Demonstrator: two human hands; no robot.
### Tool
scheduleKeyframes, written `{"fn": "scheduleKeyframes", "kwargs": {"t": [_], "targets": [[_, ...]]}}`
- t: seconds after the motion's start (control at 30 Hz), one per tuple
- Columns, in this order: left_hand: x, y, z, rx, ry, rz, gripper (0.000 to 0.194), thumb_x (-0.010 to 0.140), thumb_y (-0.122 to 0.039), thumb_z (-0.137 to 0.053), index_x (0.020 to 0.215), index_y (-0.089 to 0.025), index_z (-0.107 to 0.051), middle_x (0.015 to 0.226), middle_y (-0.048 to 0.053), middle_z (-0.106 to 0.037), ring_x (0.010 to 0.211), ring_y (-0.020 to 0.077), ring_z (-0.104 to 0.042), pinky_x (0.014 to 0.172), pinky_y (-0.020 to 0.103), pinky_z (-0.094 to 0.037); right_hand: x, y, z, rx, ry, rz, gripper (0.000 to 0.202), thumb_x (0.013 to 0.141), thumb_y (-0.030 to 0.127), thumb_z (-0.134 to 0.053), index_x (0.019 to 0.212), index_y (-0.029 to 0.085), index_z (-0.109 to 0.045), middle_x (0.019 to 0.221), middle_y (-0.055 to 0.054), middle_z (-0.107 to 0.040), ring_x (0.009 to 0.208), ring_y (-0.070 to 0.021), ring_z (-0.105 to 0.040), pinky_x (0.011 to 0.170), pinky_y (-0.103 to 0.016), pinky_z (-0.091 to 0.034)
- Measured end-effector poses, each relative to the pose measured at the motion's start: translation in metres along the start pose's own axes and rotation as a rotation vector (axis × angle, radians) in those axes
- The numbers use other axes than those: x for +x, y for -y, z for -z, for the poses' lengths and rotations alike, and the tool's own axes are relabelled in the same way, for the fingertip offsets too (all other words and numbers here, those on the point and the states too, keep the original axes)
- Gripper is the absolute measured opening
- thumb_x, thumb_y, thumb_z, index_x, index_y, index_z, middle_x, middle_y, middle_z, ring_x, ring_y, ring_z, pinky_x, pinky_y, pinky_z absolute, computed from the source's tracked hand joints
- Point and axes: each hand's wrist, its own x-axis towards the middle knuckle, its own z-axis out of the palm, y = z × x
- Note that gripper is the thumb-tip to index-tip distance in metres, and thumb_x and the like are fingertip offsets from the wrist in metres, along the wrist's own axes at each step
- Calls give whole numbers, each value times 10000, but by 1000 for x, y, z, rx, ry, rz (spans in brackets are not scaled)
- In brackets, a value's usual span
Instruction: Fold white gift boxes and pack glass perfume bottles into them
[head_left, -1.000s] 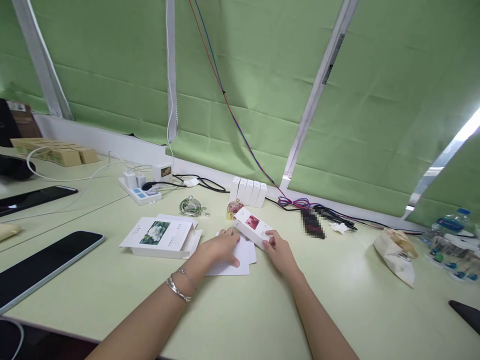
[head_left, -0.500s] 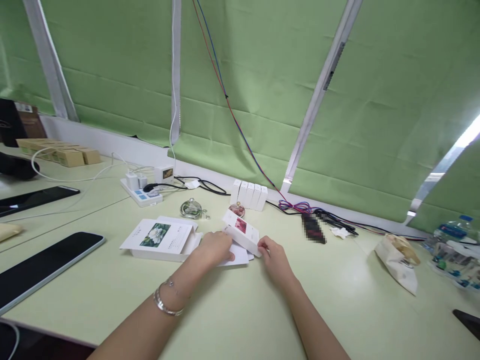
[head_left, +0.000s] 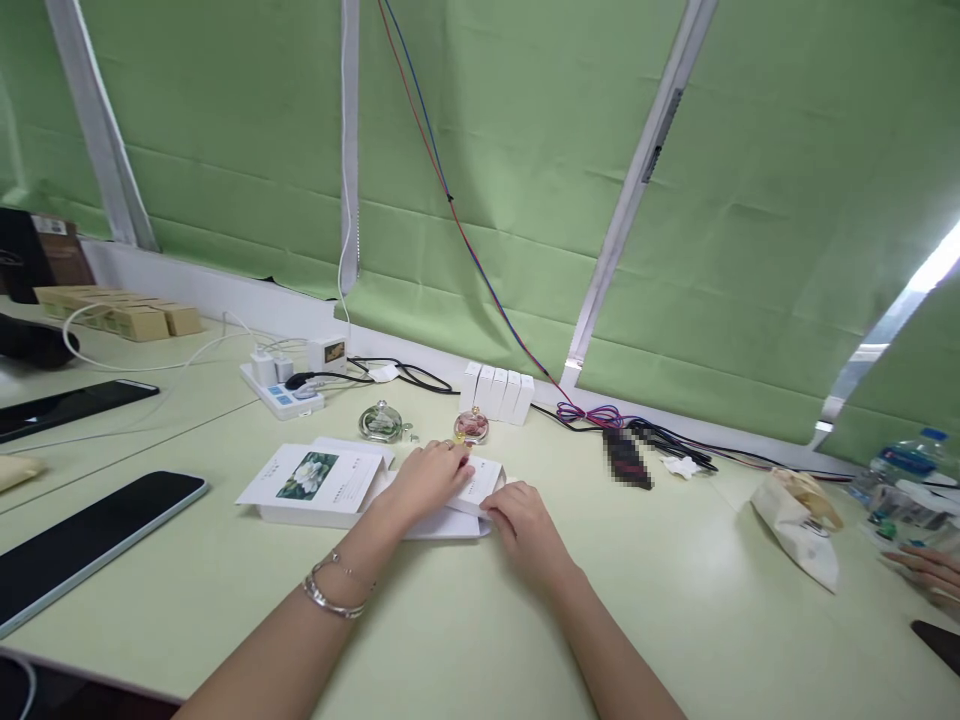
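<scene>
My left hand [head_left: 427, 485] lies over the far left part of a small white box [head_left: 482, 486], its fingers bent around it and hiding its printed picture. With thumb and fingers closed, my right hand [head_left: 529, 525] pinches the box's near right end. Beneath the box is white card, partly covered. Left of my hands lies a larger white box [head_left: 311, 480] with a flower picture and a raised flap. Just beyond my hands stand a round pink glass bottle [head_left: 472, 428] and a green glass bottle [head_left: 380, 423], with small pieces beside the green one.
Several narrow white boxes [head_left: 499, 391] stand at the wall. A power strip [head_left: 283, 392] and cables run along the back. Phones [head_left: 97, 540] lie left. At right are a cloth bag [head_left: 795, 525], a water bottle [head_left: 907, 462] and another person's hand [head_left: 930, 570].
The small box has turned and come down flatter, slightly left. My left hand has moved up over it; my right hand has shifted left. Another person's hand has appeared at the right edge.
</scene>
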Motion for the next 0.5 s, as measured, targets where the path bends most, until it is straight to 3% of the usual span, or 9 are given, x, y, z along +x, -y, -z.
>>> {"fn": "scheduleKeyframes", "kwargs": {"t": [0.1, 0.2, 0.37, 0.5], "targets": [[1, -1, -5, 1, 12, -43, 240, 887, -276, -430, 976, -209, -642, 1025, 82, -677, 1013, 263, -584, 834, 343, -425, -1, -6, 4, 5, -106, -24, 184, 904, 242, -420, 935, 221, -600, 944, -59, -651, 941, -206, -543, 871, -357, -385], [19, 1, 4, 4, -30, -11, 302, 927, -259, -355, 1100, -194, -594, 1112, 117, -638, 1073, 272, -556, 883, 383, -412, -3, -19, 10, -2, -261, -120, 276, 937, 281, -306, 957, 193, -567, 964, -95, -631, 945, -218, -535, 863, -385, -384], [85, 13, 24, -20, -16, 22, 350, 899, -291, -508, 1219, -150, -492, 1219, 131, -543, 1130, 278, -507, 923, 457, -420, -3, -40, 9, 12, -374, -269, 311, 940, 309, -253, 901, 203, -543, 909, -88, -622, 896, -218, -539, 815, -383, -411], [126, 27, 13, -71, 166, 8, 321, 893, -300, -550, 1178, -155, -517, 1173, 83, -559, 983, 213, -588, 828, 423, -505, 0, -48, 4, 41, -373, -332, 308, 930, 314, -256, 868, 208, -539, 883, -82, -624, 872, -219, -544, 801, -377, -418]]}}
